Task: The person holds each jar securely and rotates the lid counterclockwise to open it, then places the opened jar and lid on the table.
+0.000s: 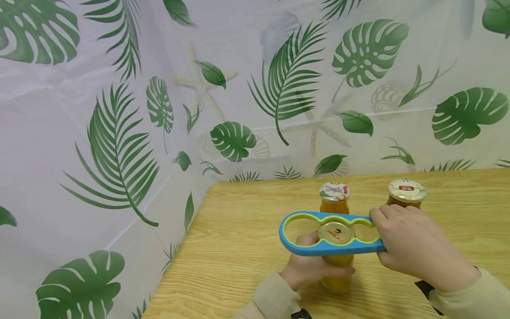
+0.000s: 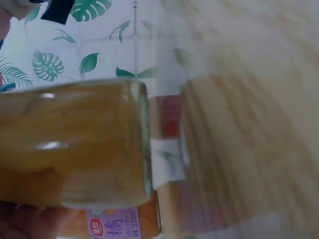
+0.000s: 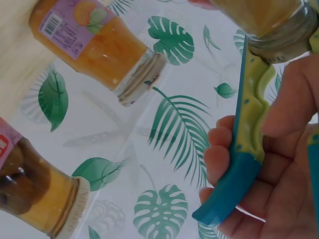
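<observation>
My left hand (image 1: 307, 266) grips a glass jar (image 1: 338, 279) of yellow contents round its body. In the left wrist view the jar (image 2: 75, 144) lies across the picture, its base slightly apart from the tabletop, and fingers (image 2: 40, 221) show below it. A blue jar opener (image 1: 318, 251) with a yellow-green scalloped lining surrounds the gold lid (image 1: 336, 232) at its middle opening. My right hand (image 1: 418, 248) holds the opener's right end. In the right wrist view its fingers curl round the opener (image 3: 239, 174), beside the jar's lid (image 3: 284, 50).
Behind the held jar stands an orange-filled jar (image 1: 334, 206) with a purple fruit label (image 3: 65, 25). A darker jar (image 3: 30, 184) with a pale lid (image 1: 406, 190) stands farther right, partly behind my right hand. Leaf-patterned sheeting (image 1: 239, 88) borders the wooden table (image 1: 215, 248) at back and left.
</observation>
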`<state>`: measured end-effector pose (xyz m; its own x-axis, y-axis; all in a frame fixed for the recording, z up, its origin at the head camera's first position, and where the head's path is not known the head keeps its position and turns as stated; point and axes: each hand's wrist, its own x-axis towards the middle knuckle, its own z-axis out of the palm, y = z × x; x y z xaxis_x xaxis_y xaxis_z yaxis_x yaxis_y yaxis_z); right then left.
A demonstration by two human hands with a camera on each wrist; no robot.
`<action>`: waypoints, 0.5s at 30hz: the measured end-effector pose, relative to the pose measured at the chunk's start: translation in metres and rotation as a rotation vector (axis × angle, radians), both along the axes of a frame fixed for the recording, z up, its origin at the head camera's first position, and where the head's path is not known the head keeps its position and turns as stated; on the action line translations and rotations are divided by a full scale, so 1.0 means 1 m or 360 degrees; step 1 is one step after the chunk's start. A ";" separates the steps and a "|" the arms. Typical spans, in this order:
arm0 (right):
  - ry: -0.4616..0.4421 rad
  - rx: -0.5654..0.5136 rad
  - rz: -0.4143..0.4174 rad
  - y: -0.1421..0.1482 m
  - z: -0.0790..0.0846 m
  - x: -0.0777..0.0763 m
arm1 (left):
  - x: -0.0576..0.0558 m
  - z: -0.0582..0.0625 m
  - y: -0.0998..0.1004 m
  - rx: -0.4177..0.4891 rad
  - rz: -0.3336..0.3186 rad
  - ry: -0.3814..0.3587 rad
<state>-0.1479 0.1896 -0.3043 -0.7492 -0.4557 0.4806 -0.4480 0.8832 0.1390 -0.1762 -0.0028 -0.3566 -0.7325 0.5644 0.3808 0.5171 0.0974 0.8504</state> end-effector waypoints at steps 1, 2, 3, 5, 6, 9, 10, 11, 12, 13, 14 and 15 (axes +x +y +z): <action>0.0000 -0.0004 0.0004 0.000 0.001 0.001 | -0.001 -0.003 0.000 -0.0020 0.0004 0.0019; 0.0006 -0.0003 0.0006 0.000 0.001 0.002 | -0.003 -0.005 0.000 -0.0041 0.0008 0.0032; 0.0001 -0.0004 0.0012 0.001 0.002 0.003 | -0.004 -0.007 0.000 -0.0064 0.0013 0.0031; 0.0010 0.0000 0.0027 0.002 0.003 0.004 | -0.006 -0.010 0.000 -0.0096 -0.0021 0.0009; 0.0034 0.0000 0.0044 0.002 0.004 0.005 | -0.007 -0.011 -0.001 -0.0115 -0.0040 0.0005; 0.0095 0.0004 0.0105 0.004 0.007 0.008 | -0.009 -0.009 -0.003 -0.0126 -0.0158 -0.0036; 0.0121 0.0005 0.0125 0.004 0.007 0.008 | -0.010 -0.008 -0.003 -0.0111 -0.0218 -0.0053; 0.0139 0.0006 0.0143 0.004 0.008 0.009 | -0.010 -0.007 -0.004 -0.0101 -0.0270 -0.0070; 0.0150 0.0006 0.0157 0.004 0.009 0.010 | -0.011 -0.006 -0.005 -0.0101 -0.0311 -0.0076; 0.0153 0.0005 0.0170 0.004 0.009 0.010 | -0.011 -0.005 -0.005 -0.0101 -0.0349 -0.0083; 0.0141 0.0007 0.0176 0.005 0.010 0.010 | -0.011 -0.005 -0.006 -0.0108 -0.0381 -0.0079; 0.0140 0.0010 0.0178 0.005 0.010 0.011 | -0.012 -0.005 -0.007 -0.0115 -0.0412 -0.0084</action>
<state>-0.1371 0.1949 -0.2940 -0.6487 -0.5373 0.5390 -0.5295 0.8274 0.1875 -0.1880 -0.0094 -0.3614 -0.5782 0.7595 0.2981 0.4880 0.0291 0.8723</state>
